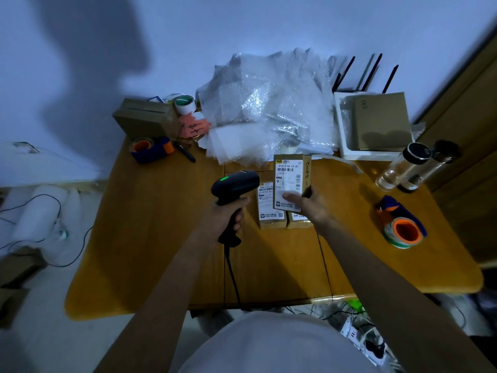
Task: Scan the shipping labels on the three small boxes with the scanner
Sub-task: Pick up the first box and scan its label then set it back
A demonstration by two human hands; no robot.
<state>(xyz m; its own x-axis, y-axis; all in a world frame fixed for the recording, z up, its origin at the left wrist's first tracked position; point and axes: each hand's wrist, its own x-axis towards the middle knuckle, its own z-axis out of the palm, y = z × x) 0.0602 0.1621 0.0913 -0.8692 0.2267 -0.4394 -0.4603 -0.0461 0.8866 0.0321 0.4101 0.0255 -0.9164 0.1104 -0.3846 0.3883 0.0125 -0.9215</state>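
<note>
The small brown cardboard box with the white shipping label (pixel 291 181) is held up off the table, standing on end, so its long axis runs away from the person and the label faces up toward the head camera. The right hand (pixel 304 204) pinches it at the near, lower end, thumb across the label face and fingers behind. The barcodes sit in the label's upper part and along its right edge, clear of the thumb.

Directly to the box's left, at about the same height, is the black pistol-grip barcode scanner (pixel 234 192), gripped round its handle by the closed left hand (pixel 228 214). A green light shows on top of its head, and its cord trails back toward the person. The head seems to point away and slightly right, not squarely at the label, so the scan probably turns on swinging the scanner rightward or tilting the label left.

Two more labelled brown boxes (pixel 271 208) lie flat, side by side, on the yellow wooden table (pixel 150 238), just under the raised one.
</note>
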